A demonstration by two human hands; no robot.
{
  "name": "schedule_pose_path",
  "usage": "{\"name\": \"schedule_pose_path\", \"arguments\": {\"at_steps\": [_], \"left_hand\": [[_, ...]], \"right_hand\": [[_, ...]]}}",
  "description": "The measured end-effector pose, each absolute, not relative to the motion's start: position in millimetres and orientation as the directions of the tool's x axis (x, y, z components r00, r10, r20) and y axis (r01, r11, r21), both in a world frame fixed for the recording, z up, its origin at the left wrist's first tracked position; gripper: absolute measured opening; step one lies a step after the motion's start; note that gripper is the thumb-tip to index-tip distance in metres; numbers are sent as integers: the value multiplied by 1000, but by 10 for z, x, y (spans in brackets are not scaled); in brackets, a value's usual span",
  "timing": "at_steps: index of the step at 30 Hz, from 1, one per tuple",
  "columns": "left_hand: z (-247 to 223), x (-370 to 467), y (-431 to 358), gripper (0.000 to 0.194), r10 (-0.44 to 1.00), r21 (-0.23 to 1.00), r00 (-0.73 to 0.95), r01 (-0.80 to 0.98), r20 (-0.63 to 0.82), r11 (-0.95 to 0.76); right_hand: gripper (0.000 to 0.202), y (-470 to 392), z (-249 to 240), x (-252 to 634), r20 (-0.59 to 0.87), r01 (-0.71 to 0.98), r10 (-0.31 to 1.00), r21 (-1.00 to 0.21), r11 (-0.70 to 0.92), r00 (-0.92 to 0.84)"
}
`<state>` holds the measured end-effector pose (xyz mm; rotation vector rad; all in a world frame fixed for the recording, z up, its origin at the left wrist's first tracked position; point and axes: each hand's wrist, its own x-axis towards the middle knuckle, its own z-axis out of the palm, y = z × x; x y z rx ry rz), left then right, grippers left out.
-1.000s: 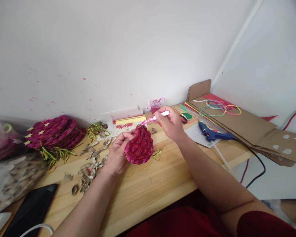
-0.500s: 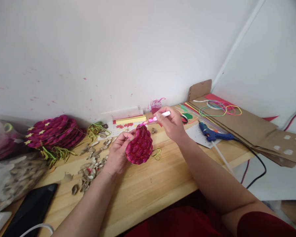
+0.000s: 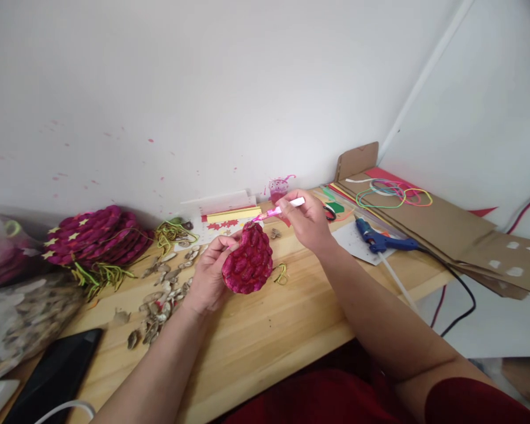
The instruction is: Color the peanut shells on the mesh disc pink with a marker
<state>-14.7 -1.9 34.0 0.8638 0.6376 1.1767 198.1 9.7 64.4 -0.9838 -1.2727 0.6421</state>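
Note:
My left hand (image 3: 215, 268) grips the left edge of a magenta, pear-shaped craft piece (image 3: 248, 262) with a bumpy surface, held up above the table. My right hand (image 3: 307, 219) pinches a paintbrush (image 3: 280, 209) with a white handle and pink-stained front. The brush tip meets the narrow top of the craft piece. Behind my right hand, a cup of pink paint (image 3: 278, 189) stands by the wall. A small loop of yellow-green cord (image 3: 281, 274) lies just right of the craft piece.
Nutshell-like pieces (image 3: 161, 306) lie scattered on the left, near stacked magenta pieces with stars (image 3: 99, 235). A black phone (image 3: 55, 374) rests at the front left. To the right are a blue glue gun (image 3: 384, 240), scissors (image 3: 330, 212) and cardboard (image 3: 441, 229).
The craft piece has tilted slightly in my left hand, its bottom shifting a little left. The brush tip has moved slightly up and right at its top.

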Motion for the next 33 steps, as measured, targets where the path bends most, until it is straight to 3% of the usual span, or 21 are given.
{"name": "schedule_pose_path", "arguments": {"at_steps": [7, 13, 19, 33], "left_hand": [[324, -155, -7, 30, 960, 848, 279, -511, 11, 139], [346, -162, -13, 31, 958, 837, 285, -525, 3, 154], [303, -195, 11, 20, 942, 811, 335, -556, 16, 184], [268, -229, 39, 14, 935, 785, 355, -575, -13, 230]], "right_hand": [[39, 76, 659, 1966, 494, 88, 855, -869, 487, 159], [42, 124, 639, 1985, 473, 112, 842, -881, 460, 261], [41, 74, 644, 1957, 514, 91, 846, -858, 506, 141], [37, 84, 594, 1933, 530, 157, 833, -847, 508, 162]]}}
